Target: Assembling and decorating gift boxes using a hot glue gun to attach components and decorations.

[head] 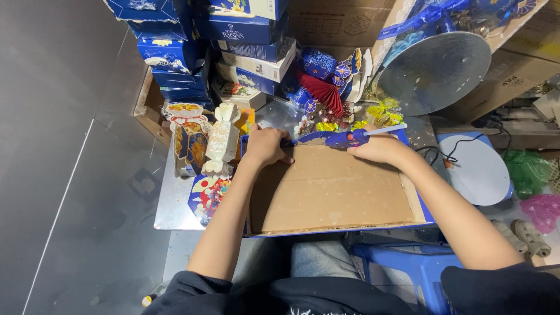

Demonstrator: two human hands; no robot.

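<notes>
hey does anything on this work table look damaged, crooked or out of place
Nothing looks broken or spilled. The brown cardboard sheet has rough, scuffed edges and overhangs the table's near edge. The stack of blue boxes behind leans unevenly. The left hand presses the cardboard's far edge; the right hand holds a blue glue gun there.

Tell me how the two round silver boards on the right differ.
The upper round board is tilted up against the cardboard boxes; the lower round board lies flat. The upper looks larger and darker grey; the lower looks paler, with a black cable across it. Both are round and plain.
</notes>
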